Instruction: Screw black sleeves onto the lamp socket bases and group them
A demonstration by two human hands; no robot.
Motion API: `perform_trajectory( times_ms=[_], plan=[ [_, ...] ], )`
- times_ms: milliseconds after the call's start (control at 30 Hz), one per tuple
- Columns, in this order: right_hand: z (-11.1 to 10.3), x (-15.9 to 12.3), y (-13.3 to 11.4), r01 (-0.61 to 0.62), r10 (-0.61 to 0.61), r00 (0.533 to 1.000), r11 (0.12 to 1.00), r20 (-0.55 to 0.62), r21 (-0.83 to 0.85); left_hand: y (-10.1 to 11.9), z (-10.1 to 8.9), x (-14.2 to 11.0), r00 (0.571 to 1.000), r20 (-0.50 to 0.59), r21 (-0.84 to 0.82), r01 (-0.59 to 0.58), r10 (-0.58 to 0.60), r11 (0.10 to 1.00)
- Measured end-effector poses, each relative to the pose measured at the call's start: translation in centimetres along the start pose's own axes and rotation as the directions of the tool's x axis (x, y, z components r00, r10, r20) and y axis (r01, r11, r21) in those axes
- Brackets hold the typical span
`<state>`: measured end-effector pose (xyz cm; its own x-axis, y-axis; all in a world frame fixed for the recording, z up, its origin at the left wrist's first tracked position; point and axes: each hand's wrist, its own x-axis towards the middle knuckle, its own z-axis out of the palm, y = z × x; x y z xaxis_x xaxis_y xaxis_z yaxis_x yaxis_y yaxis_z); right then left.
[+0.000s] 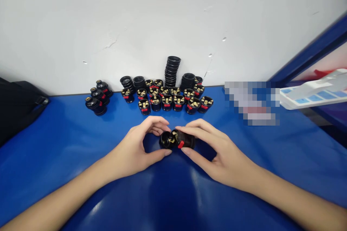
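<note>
Between my hands, just above the blue table, two black lamp holder parts meet end to end. My left hand (148, 140) curls its thumb and fingers round the lamp holder cap (164, 140), a hollow black piece whose open mouth faces right. In my right hand (208, 146), thumb and fingers grip the lamp holder body (187, 139), which lies on its side. Brass contacts show at its left end and a red switch on its near side. The two parts touch or nearly touch; whether they are joined I cannot tell.
Several upright lamp holder bodies (167, 103) with brass contacts stand in rows behind my hands. Stacked black threaded rings (172, 72) rise by the wall. Three capped lamp holders (96, 106) stand left. A black bag (18, 108) lies far left, a white tray (311, 94) at right.
</note>
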<state>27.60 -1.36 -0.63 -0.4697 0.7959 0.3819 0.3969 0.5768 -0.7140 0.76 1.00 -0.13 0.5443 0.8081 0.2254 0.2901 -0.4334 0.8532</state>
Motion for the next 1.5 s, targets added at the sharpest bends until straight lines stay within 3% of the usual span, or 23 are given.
perform_trajectory(
  times_ms=[467,733,900,1033,1167,1233,1500],
  plan=[
    [0.2,0.2,0.4,0.095,-0.094,0.993,0.995,-0.072,0.011,1.0,0.4,0.0,0.989,0.086,0.022,0.121,-0.122,0.992],
    [0.3,0.1,0.2,0.108,-0.103,0.990,0.993,-0.096,0.040,1.0,0.5,0.2,0.989,0.090,0.085,0.110,-0.117,0.990],
    [0.5,0.1,0.2,-0.004,0.017,0.996,0.990,-0.089,0.143,0.8,0.4,0.0,0.996,0.089,0.056,0.022,-0.027,0.998],
    [0.5,0.2,0.1,-0.108,0.127,0.990,0.965,-0.066,0.237,0.2,0.5,-0.3,0.995,0.030,0.143,-0.100,0.097,0.985],
    [0.5,0.2,-0.2,-0.148,0.170,0.984,0.944,-0.051,0.295,-0.3,0.6,-0.4,0.950,0.026,0.245,-0.308,0.312,0.919],
    [0.5,0.3,-0.4,-0.159,0.181,0.983,0.936,-0.042,0.315,-0.3,0.6,-0.4,0.936,0.023,0.257,-0.344,0.350,0.903],
    [0.5,0.3,-0.4,-0.156,0.179,0.983,0.928,-0.039,0.339,0.1,0.2,-0.5,0.987,0.033,0.361,-0.157,0.156,0.919]
  ],
)
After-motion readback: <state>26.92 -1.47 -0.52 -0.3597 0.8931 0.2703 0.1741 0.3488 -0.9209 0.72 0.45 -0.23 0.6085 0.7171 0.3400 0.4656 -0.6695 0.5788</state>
